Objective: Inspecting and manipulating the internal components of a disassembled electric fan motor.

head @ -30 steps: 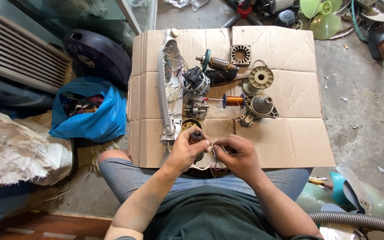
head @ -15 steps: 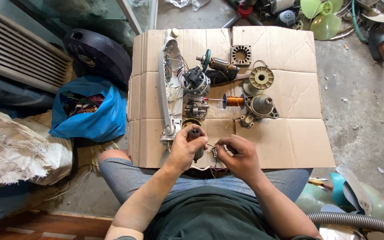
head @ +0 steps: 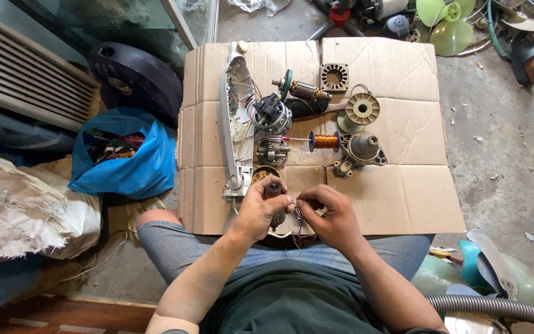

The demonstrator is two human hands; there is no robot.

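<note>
At the near edge of the cardboard sheet (head: 403, 204), the left hand (head: 258, 213) grips a small motor rotor (head: 274, 192) while the right hand (head: 335, 216) pinches thin wire (head: 298, 211) beside it; the winding seems underway, needing steady tension.

grey concrete floor (head: 502, 154), cracked, w/ small debris. flattened cardboard (head: 403, 192) laid on it as work surface. white louvred grille (head: 20, 74) upper left, glass panel (head: 125, 18) beside it. blue bag (head: 125, 161) and pale sack (head: 20, 216) at left. green fan blades (head: 446, 25) top right. daylight, even.
</note>
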